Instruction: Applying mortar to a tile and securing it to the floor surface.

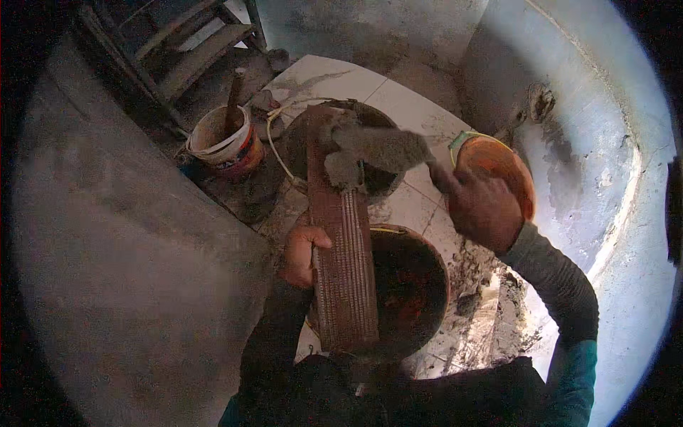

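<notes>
My left hand (302,252) grips a long brown ridged tile (341,285) by its left edge, holding it lengthwise over a dark round bucket (405,292). Grey mortar (345,167) lies on the tile's far end. My right hand (480,206) is closed on the handle of a trowel (395,146), whose mortar-coated blade reaches to that end, over a second dark bucket (299,160) at the back. An orange-brown round container (501,167) stands behind my right hand.
A white bucket (220,160) with a stick in it stands at the left, below dark steps (199,60). A grey wall (121,249) runs along the left, a pale stained wall (583,156) along the right. Mortar spatters lie on the white tiled floor (334,75).
</notes>
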`<action>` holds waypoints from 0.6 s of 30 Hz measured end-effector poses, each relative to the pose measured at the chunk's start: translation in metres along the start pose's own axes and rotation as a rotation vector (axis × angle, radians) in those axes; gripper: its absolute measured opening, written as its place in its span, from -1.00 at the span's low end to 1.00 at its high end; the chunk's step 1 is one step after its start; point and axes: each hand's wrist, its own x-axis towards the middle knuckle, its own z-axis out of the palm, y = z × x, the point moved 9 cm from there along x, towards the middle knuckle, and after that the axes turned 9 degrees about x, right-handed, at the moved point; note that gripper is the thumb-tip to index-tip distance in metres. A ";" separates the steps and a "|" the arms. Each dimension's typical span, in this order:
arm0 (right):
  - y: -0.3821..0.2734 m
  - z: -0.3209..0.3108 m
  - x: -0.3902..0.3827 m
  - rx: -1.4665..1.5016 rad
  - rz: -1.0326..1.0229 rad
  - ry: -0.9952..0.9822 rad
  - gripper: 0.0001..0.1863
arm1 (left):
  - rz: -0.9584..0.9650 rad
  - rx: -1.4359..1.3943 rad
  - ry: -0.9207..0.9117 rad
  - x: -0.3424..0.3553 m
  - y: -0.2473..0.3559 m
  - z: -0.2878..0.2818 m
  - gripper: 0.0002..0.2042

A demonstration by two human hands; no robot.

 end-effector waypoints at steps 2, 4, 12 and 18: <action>-0.005 0.014 -0.005 -0.017 -0.004 -0.137 -0.46 | -0.047 -0.072 -0.072 0.003 -0.003 0.005 -0.53; -0.007 0.020 -0.010 0.076 -0.013 -0.119 -0.47 | -0.108 -0.150 -0.139 0.002 -0.016 0.013 -0.54; -0.018 0.068 -0.040 0.403 0.021 -0.185 -0.41 | 0.080 0.005 -0.138 0.010 0.001 -0.001 -0.52; -0.001 0.104 -0.052 0.276 -0.057 -0.040 -0.37 | -0.093 -0.181 -0.279 0.016 -0.008 -0.007 -0.53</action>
